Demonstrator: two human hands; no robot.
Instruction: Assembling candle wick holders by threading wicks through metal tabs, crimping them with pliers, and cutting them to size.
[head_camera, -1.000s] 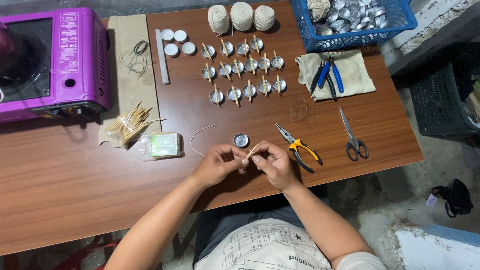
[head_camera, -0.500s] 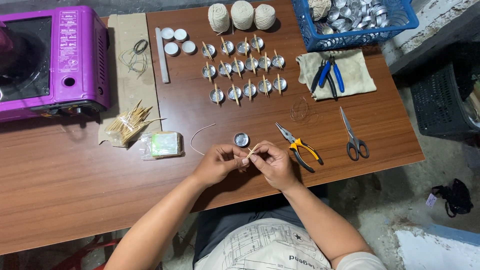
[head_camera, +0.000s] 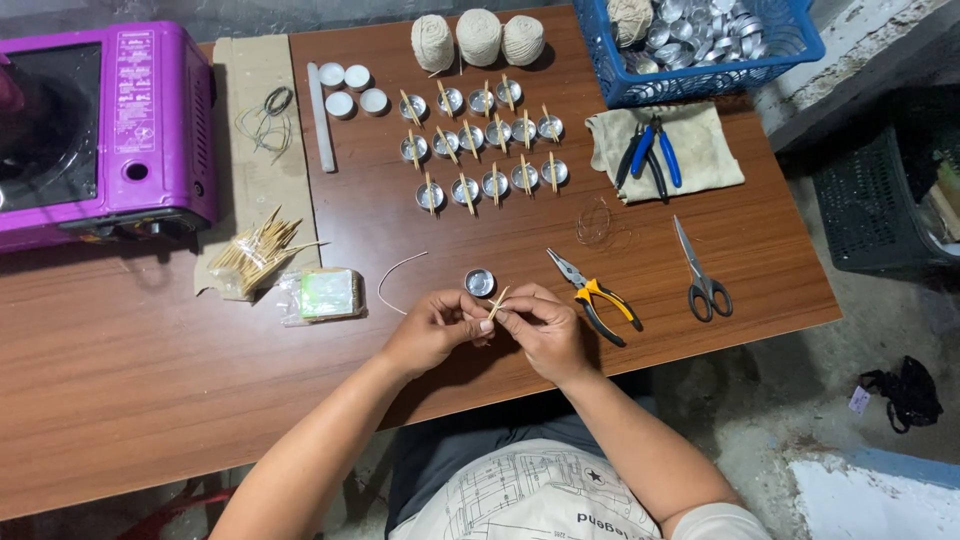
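Both hands meet over desk: left hand and right hand each pinch small wooden stick, just below empty tin cup; yellow-handled pliers near right hand

A short pale wooden stick, thin and tilted, is pinched between the fingertips of both hands just above the tabletop, with a small empty round metal cup lying upright just beyond it.
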